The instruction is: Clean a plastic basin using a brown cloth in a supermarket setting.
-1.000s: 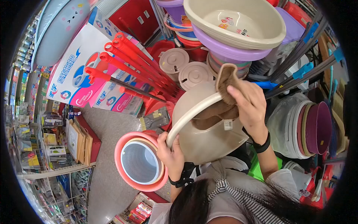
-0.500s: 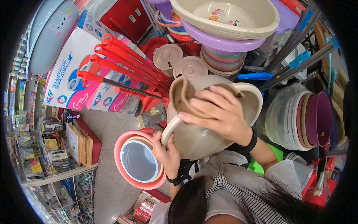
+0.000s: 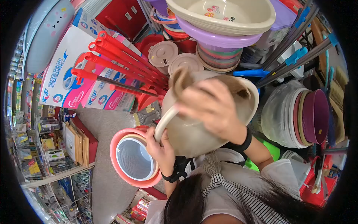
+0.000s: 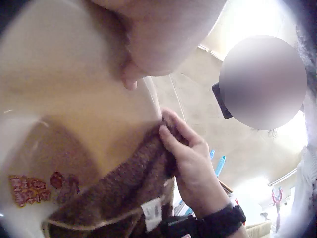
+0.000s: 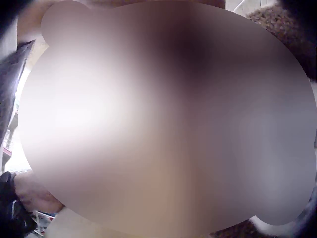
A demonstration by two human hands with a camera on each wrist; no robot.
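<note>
A beige plastic basin (image 3: pixel 186 138) is held tilted in front of the person's chest. The left hand (image 3: pixel 162 151) grips its rim on the left, thumb on one side of the wall. A brown towel (image 3: pixel 238 88) with a pale edge is draped over the rim, and the right hand (image 3: pixel 214 112), blurred by motion, holds it there. In the left wrist view, the right thumb and fingers pinch the towel (image 4: pixel 133 176) at the rim, and a white label hangs from it. Printed red figures show inside the basin (image 4: pixel 49 89). Most of the right wrist view is blurred out.
Red mop handles (image 3: pixel 123 65) and mop boxes (image 3: pixel 67 74) stand at left. Stacked basins (image 3: pixel 220 33) rise ahead, beside lidded pails (image 3: pixel 163 53). Nested tubs (image 3: pixel 315 115) sit at right, below grey poles (image 3: pixel 287 67). A pink basket (image 3: pixel 115 160) stands on the floor.
The right hand has swept the towel from the rim's upper right leftward along it, spreading it over the edge. The basin has tipped, and the left hand keeps its grip. The view has shifted slightly.
</note>
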